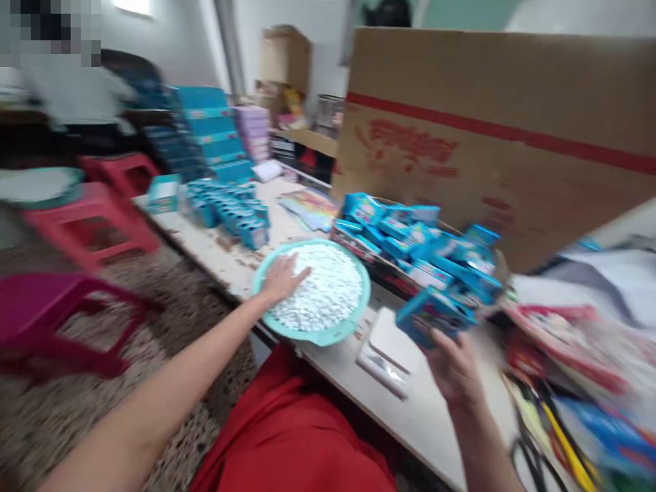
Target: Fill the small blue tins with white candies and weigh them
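My left hand (281, 279) rests on the small white pellets (328, 287) heaped in a round, light-green plastic basin (322, 337). Its thumb and fingers are spread, and part of the fingertips is hard to make out. At the right, my right hand (456, 365) grips a small blue printed box (428, 316) by its lower edge, thumb towards me. This box is held above a white digital scale (392, 348), slightly right of it. Motion blur hides the print on the box.
Beyond the basin, a carton (369, 256) holds many blue boxes (410, 232). Rows of small blue boxes (230, 212) stand left on the table. A large cardboard sheet (486, 123) rises behind. Scissors (533, 451) lie right. Plastic stools (92, 219) and another person (76, 96) are left.
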`<action>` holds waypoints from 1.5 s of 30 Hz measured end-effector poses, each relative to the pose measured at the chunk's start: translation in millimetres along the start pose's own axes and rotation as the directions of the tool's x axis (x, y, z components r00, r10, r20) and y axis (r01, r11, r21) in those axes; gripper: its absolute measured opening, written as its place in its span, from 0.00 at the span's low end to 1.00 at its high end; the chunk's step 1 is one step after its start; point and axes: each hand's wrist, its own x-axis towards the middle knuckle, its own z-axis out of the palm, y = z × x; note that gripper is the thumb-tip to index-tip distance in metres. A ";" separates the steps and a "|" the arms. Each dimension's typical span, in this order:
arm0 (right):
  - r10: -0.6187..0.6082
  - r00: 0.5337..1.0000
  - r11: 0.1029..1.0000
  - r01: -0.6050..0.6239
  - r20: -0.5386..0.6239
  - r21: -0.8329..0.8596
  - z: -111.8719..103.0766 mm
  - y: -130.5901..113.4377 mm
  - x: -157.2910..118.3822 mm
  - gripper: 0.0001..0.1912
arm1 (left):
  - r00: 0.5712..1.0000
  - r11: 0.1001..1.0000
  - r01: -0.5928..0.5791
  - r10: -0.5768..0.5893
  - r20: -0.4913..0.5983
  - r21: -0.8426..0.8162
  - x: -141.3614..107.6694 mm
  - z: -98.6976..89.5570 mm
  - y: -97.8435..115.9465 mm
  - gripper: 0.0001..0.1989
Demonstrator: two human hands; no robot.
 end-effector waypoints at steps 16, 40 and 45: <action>0.153 0.661 0.953 -0.295 -0.734 -0.067 -87.3 55.3 -100.0 0.33 | 0.949 0.879 -0.312 0.304 0.080 0.359 11.9 7.4 50.4 0.18; -0.246 0.952 0.724 0.058 -0.180 -0.687 -155.3 51.3 -130.9 0.34 | 0.993 0.954 -0.059 0.085 -0.077 0.295 5.7 8.4 56.0 0.12; 0.064 0.844 0.493 0.437 0.532 -0.752 -201.3 39.7 -56.6 0.32 | 0.998 0.952 -0.047 0.060 -0.034 0.304 11.4 11.3 52.6 0.14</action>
